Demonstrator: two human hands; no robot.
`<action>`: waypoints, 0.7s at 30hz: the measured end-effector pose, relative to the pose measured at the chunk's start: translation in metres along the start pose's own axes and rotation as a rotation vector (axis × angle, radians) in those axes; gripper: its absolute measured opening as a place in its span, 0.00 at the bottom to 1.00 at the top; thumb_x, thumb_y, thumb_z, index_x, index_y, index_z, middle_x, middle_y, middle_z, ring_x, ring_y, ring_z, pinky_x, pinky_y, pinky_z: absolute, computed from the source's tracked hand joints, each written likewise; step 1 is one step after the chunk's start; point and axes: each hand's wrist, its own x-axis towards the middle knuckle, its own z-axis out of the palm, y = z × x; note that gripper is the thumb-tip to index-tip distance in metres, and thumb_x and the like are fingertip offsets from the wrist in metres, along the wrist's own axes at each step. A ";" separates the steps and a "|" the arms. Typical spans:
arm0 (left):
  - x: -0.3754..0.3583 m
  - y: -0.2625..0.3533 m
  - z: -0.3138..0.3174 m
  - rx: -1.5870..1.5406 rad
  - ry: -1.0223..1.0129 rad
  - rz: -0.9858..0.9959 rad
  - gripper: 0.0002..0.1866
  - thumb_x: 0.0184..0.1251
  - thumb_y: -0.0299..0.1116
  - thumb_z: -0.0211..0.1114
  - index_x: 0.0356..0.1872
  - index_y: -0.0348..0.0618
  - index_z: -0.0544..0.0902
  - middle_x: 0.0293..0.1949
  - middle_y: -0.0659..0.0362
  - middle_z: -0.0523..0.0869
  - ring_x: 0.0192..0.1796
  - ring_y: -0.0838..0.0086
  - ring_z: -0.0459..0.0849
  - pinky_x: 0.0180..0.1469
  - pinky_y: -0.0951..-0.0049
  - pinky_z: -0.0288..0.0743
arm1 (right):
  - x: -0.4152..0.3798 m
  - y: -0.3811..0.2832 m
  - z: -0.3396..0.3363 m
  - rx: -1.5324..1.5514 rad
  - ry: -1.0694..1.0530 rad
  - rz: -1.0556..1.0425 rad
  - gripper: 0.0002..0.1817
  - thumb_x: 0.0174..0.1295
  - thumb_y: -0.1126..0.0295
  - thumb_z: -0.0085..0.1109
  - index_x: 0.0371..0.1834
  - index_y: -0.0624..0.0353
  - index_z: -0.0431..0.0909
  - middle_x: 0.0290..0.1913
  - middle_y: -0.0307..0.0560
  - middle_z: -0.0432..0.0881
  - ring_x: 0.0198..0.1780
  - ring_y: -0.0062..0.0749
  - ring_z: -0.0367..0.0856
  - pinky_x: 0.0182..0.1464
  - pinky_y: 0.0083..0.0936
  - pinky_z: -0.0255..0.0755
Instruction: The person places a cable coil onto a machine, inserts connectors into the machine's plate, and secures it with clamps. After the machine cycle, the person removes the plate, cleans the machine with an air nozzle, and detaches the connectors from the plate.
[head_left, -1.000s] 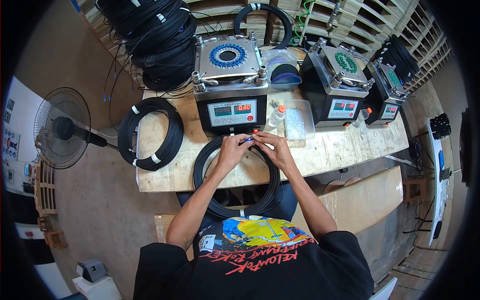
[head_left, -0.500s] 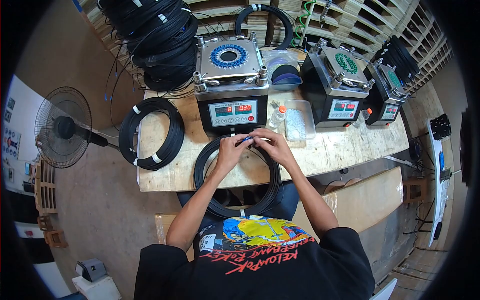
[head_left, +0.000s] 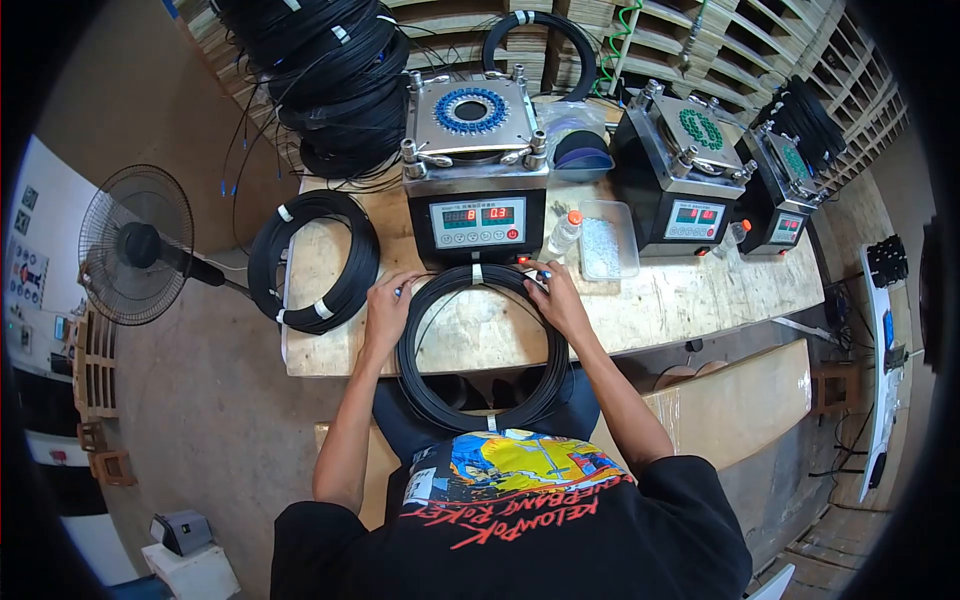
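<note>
A coil of black cable (head_left: 411, 368), bound with white tape, leans from my lap onto the table edge, in front of a polishing machine (head_left: 475, 222) with a red-lit display. At the coil's upper left, my left hand (head_left: 387, 308) is closed on a small cable connector (head_left: 398, 292) with a blue tip. My right hand (head_left: 560, 303) is at the coil's upper right, its fingers curled round another blue-tipped connector (head_left: 541, 276). Blue connectors (head_left: 470, 92) ring the plate on top of the machine.
Another cable coil (head_left: 268, 265) lies to the left, below a tall cable stack (head_left: 340, 90). A bottle (head_left: 565, 235) with an orange cap and a clear tub (head_left: 606, 240) stand right of the machine. Two more machines (head_left: 690, 215) are further right. A fan (head_left: 138, 245) stands at left.
My hands were together above the coil's top, at a blue connector. They have moved apart, one to each side of the coil. The view has shifted slightly.
</note>
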 end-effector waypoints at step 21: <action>0.000 -0.064 -0.002 0.300 -0.144 -0.133 0.11 0.72 0.32 0.69 0.44 0.34 0.89 0.27 0.43 0.89 0.31 0.61 0.90 0.38 0.62 0.79 | -0.022 0.028 0.024 0.089 0.027 0.009 0.33 0.53 0.66 0.78 0.63 0.64 0.79 0.52 0.60 0.84 0.54 0.57 0.83 0.58 0.41 0.77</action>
